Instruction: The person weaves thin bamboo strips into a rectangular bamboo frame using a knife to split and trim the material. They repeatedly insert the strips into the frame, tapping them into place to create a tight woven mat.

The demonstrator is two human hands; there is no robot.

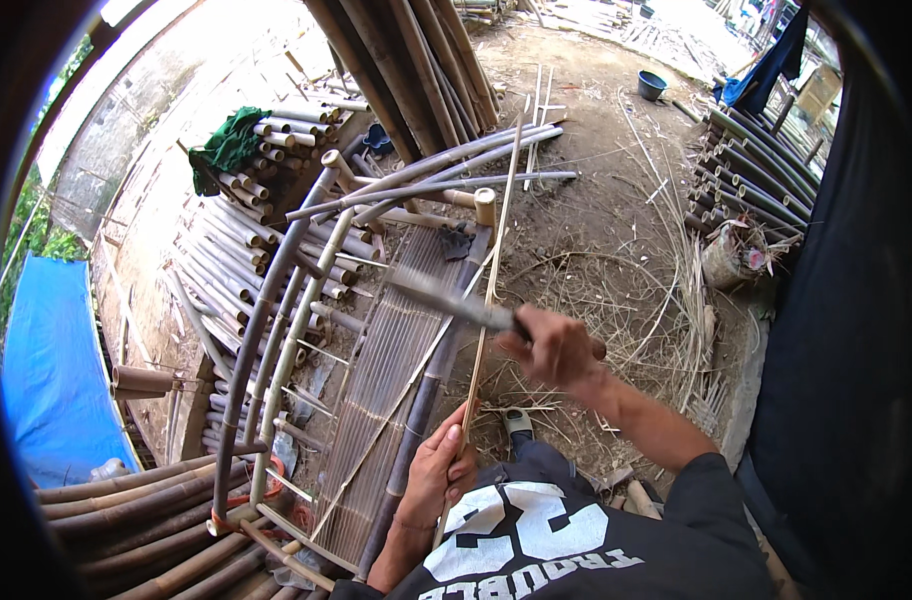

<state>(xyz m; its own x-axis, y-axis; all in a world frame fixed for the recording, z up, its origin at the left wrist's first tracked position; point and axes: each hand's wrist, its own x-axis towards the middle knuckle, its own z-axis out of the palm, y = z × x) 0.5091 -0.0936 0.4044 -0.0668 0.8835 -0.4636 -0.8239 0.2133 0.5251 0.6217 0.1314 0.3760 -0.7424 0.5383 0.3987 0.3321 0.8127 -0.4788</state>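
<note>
My right hand is wrapped round the handle of a machete. Its blade reaches left across a long split bamboo strip and is smeared by motion. Whether the edge touches the strip I cannot tell. Lower down, my left hand grips the same strip near my lap, with the strip rising away from me. Left of both hands stands a bamboo bench with a slatted seat and a dark front pole. A small dark rag lies on the seat's far end.
Loose bamboo poles rest across the bench's far end. Stacked cut bamboo lies beyond it, with a green cloth on top. Thin shavings litter the dirt floor at right. Another bamboo pile and a dark bucket are farther off.
</note>
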